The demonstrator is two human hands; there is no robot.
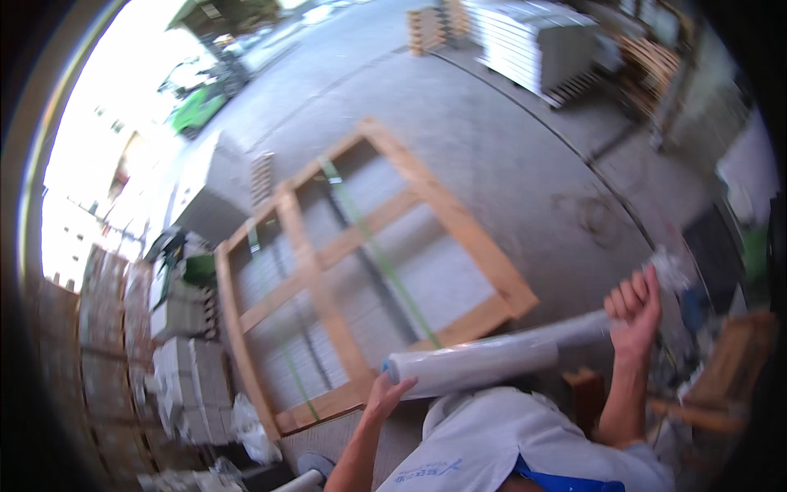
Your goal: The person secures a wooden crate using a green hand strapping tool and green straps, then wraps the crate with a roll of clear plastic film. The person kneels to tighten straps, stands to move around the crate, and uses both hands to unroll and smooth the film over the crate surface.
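Observation:
A roll of clear stretch film [475, 365] lies crosswise in front of my body. My left hand [388, 395] is closed around its left end, by the bluish core. A length of film [586, 326] runs from the roll to my right hand [635, 307], which is raised in a fist around it. Beyond that fist sticks out a crumpled tail of film [674, 271]. Just ahead lies a strapped pallet load with a wooden frame [310, 262] on top, crossed by green straps [357, 217]. Pale sheets show through its openings.
Stacked wrapped cartons [106, 328] and white bundles [195, 385] stand at the left. A grey block-shaped load [215, 189] sits behind the frame. At the back right is a white stack on a pallet [533, 49]. Wooden pieces [730, 377] lie near my right arm.

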